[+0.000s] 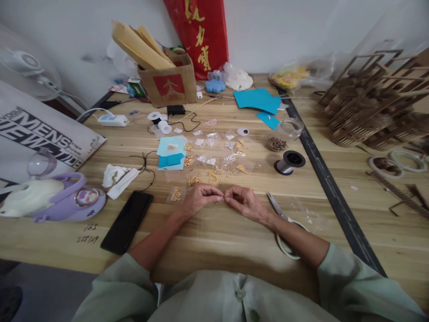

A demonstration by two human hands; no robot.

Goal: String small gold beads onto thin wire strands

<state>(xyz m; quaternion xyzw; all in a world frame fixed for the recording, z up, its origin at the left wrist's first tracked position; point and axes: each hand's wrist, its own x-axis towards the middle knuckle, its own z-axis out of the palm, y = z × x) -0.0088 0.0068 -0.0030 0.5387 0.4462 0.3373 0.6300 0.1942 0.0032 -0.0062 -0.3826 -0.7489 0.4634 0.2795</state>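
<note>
My left hand (201,199) and my right hand (246,205) meet fingertip to fingertip above the front of the table. Both are closed in a pinch, and whatever sits between the fingertips is too small to name. A faint pale line, perhaps thread, shows below my left hand. Just beyond the fingers lie gold beads (213,178) and small bags of gold beads (193,180), with another bag of gold beads (176,194) left of my left hand. Scissors (281,211) with white handles lie partly under my right forearm.
A black phone (127,222) and a purple bottle (70,197) are at left. Blue cards (170,160) lie behind the beads. At right stand a wire spool (290,162) and a glass jar (291,129). A cardboard box (184,78) stands at the back, wooden frames (365,107) far right.
</note>
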